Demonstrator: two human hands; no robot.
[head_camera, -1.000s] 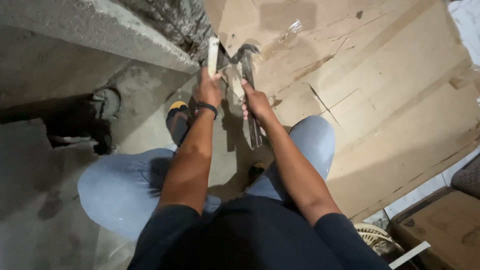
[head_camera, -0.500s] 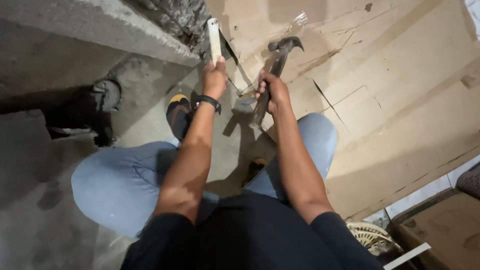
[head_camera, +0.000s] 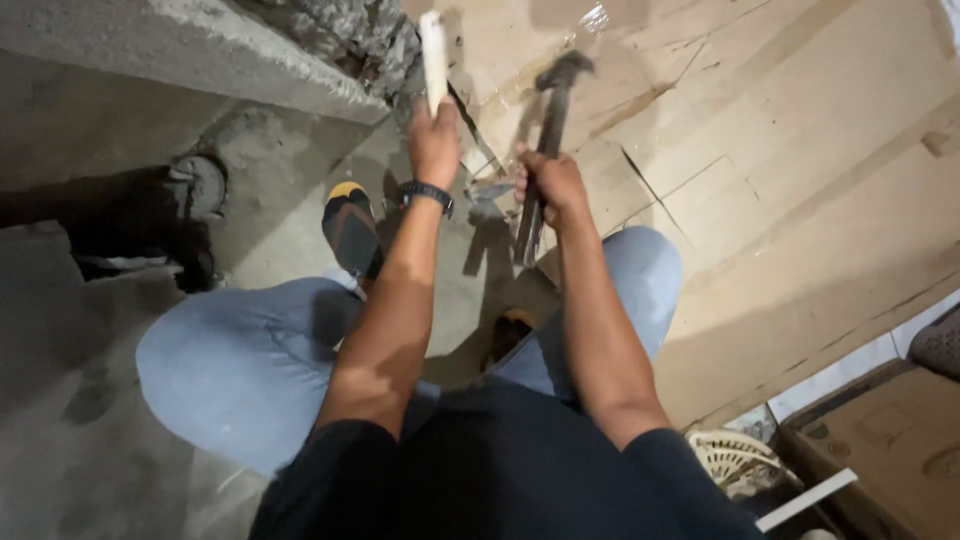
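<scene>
On the left, a grey rough concrete ledge (head_camera: 190, 45) runs across the top of the view, ending in a crumbled, broken corner (head_camera: 345, 35). Just right of that corner the left hand (head_camera: 433, 140) is clenched around the lower end of a pale, flat, narrow chisel-like bar (head_camera: 434, 60), whose long axis runs nearly straight up the picture, away from the body, its far end beside the broken concrete; whether the tip touches the concrete is hard to tell in the dim light. A black wristband (head_camera: 427, 192) sits on that wrist. Further right, near but apart from the bar, the right hand (head_camera: 553, 183) is wrapped tight about the handle of a dark metal claw hammer (head_camera: 548, 130). The hammer's long axis also runs up and slightly rightward, its head (head_camera: 566, 68) raised at the far end, level with the bar's upper part and just to its right. Flattened brown cardboard sheets (head_camera: 780, 170) cover the floor on the right.
</scene>
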